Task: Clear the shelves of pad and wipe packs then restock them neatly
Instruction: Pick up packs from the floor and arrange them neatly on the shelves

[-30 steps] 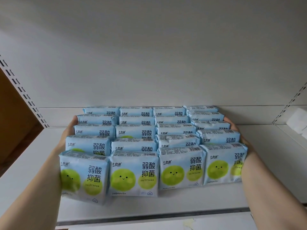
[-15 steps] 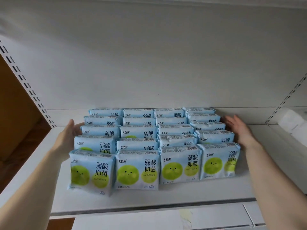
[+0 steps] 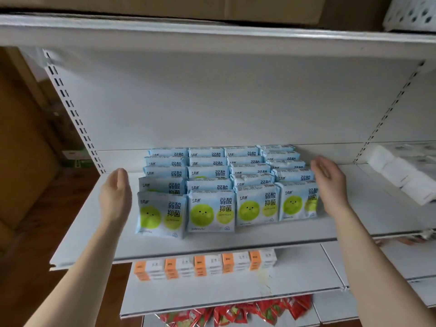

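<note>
A white painted metal shelf runs across the middle of a shelving unit with a plain white back panel and slotted uprights at either side. Cardboard boxes sit on the top board.

The pad packs stand on this shelf in a block of four columns, several rows deep. They are flat, glossy, pale-blue pouches printed with green smiling circles.

The left hand is flat, fingers straight and together, just beside the block's left edge with a thin gap showing. The right hand is likewise flat and holds nothing, at the block's right edge; contact cannot be told.

The lower shelf holds orange-and-white packs. Crinkly red packets lie below. Soft white wrapped packs fill the neighbouring bay.
</note>
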The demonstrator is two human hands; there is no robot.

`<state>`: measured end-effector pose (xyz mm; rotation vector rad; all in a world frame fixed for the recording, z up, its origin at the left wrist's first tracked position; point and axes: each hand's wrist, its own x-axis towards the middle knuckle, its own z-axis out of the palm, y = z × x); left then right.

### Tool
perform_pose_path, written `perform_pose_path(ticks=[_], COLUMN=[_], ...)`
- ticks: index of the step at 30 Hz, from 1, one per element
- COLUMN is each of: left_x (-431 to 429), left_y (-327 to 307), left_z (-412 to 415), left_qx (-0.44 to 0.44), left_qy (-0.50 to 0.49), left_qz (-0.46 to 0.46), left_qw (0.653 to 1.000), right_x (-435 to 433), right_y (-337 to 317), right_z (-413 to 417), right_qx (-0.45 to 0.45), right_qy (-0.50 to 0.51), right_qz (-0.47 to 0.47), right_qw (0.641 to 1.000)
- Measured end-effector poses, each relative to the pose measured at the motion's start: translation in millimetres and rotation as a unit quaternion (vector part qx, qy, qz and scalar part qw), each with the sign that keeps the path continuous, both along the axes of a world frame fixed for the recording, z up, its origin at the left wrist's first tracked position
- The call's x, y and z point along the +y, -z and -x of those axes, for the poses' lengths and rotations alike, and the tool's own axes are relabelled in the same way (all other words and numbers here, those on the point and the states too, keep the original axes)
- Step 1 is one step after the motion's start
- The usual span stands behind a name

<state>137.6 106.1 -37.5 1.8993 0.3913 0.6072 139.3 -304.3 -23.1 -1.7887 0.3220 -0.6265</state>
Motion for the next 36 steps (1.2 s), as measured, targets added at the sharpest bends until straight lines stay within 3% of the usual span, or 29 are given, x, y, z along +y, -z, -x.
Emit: perform_pose_path(ticks=[4,8,11,13,16,21,31,36], left_x=[-19,-56,-77,-81,-81,-94,-95,-78], left_y=[24,54,75,85,91,92,93,76], left_z=[44,75,75,69,60,52,54,61], left_qx=[-0.076,-0.099,-0.058,-0.042,-0.018,-0.014,-0.013,0.002], left_qy=[-0.013,0.057,0.126,0.138,0.121,0.087,0.111,0.113], left_qz=[-0.220,-0.372,-0.444,-0.447,-0.445,-0.435,-0.440,-0.501], left_qw=[0.972,0.921,0.885,0.883,0.887,0.896,0.891,0.858], right_x=[46,96,115,117,115,112,108,105], right_y=[23,51,78,88,93,98,100,98], right_z=[38,57,56,51,42,27,17,19], right_qx=[-0.057,-0.111,-0.118,-0.121,-0.137,-0.161,-0.175,-0.168], right_qy=[0.014,-0.011,-0.067,-0.108,-0.135,-0.149,-0.153,-0.167], right_qz=[0.158,0.328,0.423,0.470,0.490,0.479,0.475,0.457], right_qw=[0.986,0.938,0.896,0.868,0.850,0.850,0.849,0.857])
